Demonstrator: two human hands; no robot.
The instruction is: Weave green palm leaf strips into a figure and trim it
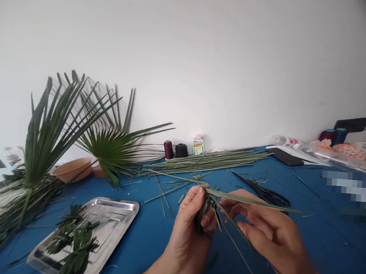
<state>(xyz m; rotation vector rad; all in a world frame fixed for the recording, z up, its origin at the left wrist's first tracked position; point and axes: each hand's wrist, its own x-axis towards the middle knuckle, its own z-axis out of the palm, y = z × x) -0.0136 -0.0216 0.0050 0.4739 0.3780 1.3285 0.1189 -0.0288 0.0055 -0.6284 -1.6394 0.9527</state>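
the left hand (184, 228) was closed, its thumb and fingers gripping a small knotted bundle of flat green leaf strips (208, 201), held up over the blue tabletop (151, 223) toward the front. the right hand (270, 234) was partly open just to the right of it, its fingers curled and spread; one narrow green strip (235, 222) ran from the bundle down past its thumb, but whether the hand pinched it could not be told. a broader pale green blade (254, 200) stuck out from the bundle to the right, passing in front of the right hand.

beyond the hands lay black scissors (262, 191), their tips pointing away to the left. a long pile of straight green strips (213, 160) stretched near the white wall (209, 50), with a maroon thread spool (168, 150), a black thread spool (181, 151) and a small white printed box (198, 145) upright behind it.

to the left, a shiny rectangular metal tray (119, 218) held dark green leaf pieces (81, 241). behind it stood a round orange-tan bowl (72, 169), between a tall pleated green palm leaf (39, 151) and a spread green fan leaf (106, 145).
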